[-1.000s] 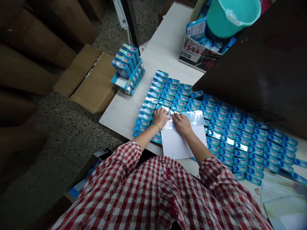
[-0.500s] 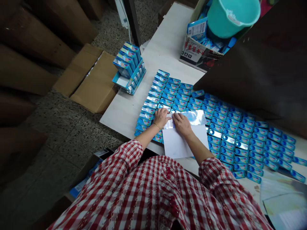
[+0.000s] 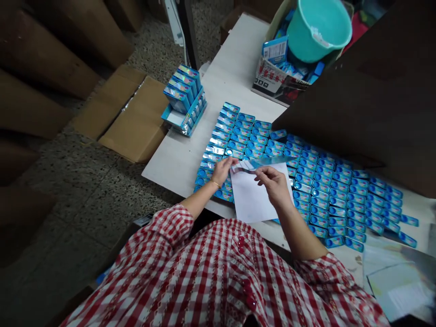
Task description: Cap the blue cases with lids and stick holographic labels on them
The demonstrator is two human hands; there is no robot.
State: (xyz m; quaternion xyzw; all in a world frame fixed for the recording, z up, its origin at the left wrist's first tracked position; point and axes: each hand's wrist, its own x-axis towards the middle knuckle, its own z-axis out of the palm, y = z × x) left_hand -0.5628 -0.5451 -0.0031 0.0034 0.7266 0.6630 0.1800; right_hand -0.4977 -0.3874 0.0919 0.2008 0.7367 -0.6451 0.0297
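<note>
A white sheet (image 3: 257, 200) with a shiny holographic film (image 3: 272, 160) along its far edge lies over rows of small blue tins (image 3: 323, 195). My left hand (image 3: 222, 172) is closed at the sheet's far left corner, fingertips pinching its edge. My right hand (image 3: 275, 184) is raised a little above the sheet. Its thumb and fingers pinch a narrow shiny strip (image 3: 244, 170), which stretches left toward my left hand. Part of the film stands up from the sheet behind the right fingers. Whether the strip is fully apart from the sheet I cannot tell.
A blue display box (image 3: 185, 102) with several upright packs stands at the table's left. Behind it on the right, a carton (image 3: 272, 84) holds blue packs and a turquoise bucket (image 3: 316, 32). A dark panel borders the tins; clear plastic sheets (image 3: 395, 277) lie at right.
My right hand has lifted off the film and moved right and nearer to me, now pinching a narrow strip. The film has risen at an angle. My left hand has shifted slightly left.
</note>
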